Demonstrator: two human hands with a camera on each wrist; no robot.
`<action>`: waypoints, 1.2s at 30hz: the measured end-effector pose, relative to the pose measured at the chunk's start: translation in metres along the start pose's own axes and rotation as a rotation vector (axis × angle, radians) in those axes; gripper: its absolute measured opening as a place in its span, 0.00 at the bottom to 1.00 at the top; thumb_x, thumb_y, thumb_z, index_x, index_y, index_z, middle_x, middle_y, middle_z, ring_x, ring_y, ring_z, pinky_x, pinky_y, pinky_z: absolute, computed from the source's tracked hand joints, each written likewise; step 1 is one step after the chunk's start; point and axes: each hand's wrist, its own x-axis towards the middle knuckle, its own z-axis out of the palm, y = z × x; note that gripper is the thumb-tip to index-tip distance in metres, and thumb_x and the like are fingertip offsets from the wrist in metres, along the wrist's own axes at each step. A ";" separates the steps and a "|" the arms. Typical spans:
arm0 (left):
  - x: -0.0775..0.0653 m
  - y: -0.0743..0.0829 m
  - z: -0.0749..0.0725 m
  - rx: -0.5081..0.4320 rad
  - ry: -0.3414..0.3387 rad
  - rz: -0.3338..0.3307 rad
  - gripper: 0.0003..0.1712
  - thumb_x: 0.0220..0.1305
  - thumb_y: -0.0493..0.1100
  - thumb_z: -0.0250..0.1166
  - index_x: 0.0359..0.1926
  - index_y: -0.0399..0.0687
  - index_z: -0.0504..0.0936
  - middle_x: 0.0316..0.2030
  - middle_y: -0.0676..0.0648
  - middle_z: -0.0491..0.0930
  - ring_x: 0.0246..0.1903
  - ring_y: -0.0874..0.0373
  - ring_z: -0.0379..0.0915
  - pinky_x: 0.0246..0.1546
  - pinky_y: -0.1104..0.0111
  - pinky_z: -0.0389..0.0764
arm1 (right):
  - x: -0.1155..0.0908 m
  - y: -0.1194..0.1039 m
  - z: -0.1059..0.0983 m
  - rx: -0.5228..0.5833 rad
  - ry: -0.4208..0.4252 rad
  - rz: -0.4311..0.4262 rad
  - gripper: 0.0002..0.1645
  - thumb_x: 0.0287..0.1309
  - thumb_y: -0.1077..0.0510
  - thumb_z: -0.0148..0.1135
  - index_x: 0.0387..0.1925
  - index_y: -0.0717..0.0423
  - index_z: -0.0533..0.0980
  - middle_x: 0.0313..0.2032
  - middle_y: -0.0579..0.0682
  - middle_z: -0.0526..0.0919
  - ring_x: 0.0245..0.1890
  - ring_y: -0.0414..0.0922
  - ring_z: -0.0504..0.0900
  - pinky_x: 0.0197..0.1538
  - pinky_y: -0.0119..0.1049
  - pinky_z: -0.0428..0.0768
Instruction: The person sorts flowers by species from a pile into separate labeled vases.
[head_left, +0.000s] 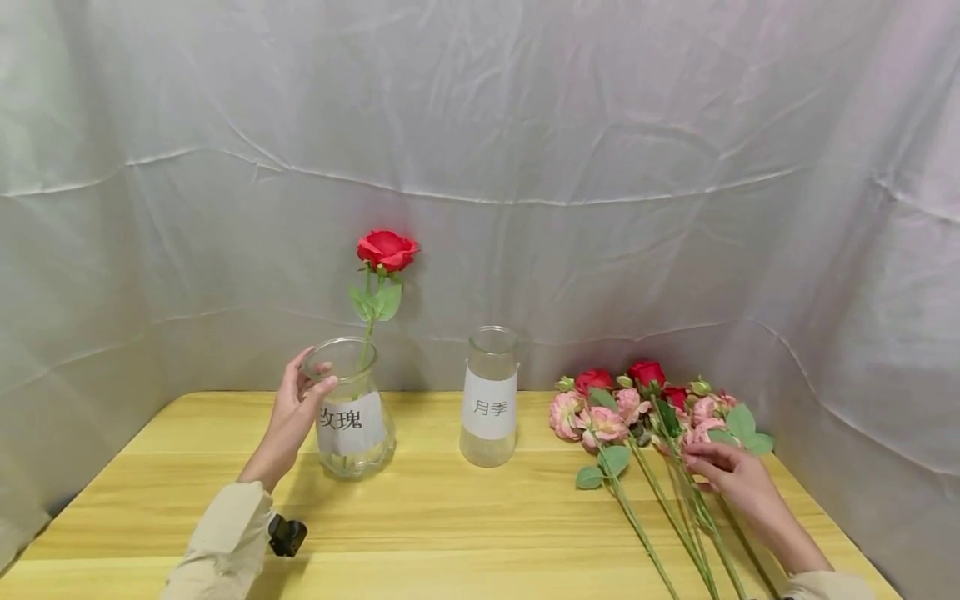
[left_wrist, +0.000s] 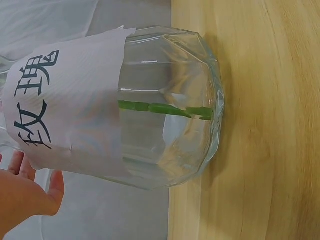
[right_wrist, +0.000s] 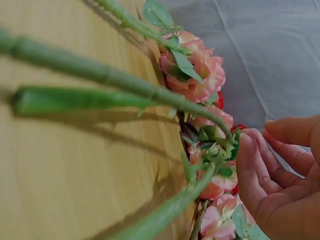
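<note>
My left hand (head_left: pixel 288 417) holds the neck of a wide glass vase (head_left: pixel 386 442), fingers round the far side and thumb in front. The vase has a white paper label (left_wrist: pixel 65 100) and holds one upright red rose (head_left: pixel 387 251), whose green stem (left_wrist: pixel 155 108) reaches near the glass bottom. My right hand (head_left: pixel 738 483) is over the pile of flowers at the right, its fingertips at a green stem close below the blooms. Pink flowers (right_wrist: pixel 195 70) and partly hidden red roses (head_left: pixel 647 373) lie there. I cannot tell whether the fingers pinch that stem.
A slimmer glass vase (head_left: pixel 491 454) with a white label stands between the hands. Long stems (head_left: pixel 637 525) stretch over the wooden table (head_left: pixel 450 533) to its front. A grey curtain (head_left: pixel 525 167) hangs close behind and at both sides.
</note>
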 end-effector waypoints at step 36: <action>-0.002 0.000 0.003 -0.012 -0.005 -0.003 0.43 0.73 0.46 0.52 0.76 0.45 0.35 0.66 0.35 0.55 0.69 0.44 0.46 0.67 0.48 0.49 | -0.002 0.004 -0.002 -0.071 -0.242 0.094 0.20 0.62 0.63 0.60 0.46 0.80 0.75 0.25 0.50 0.82 0.25 0.42 0.80 0.27 0.34 0.80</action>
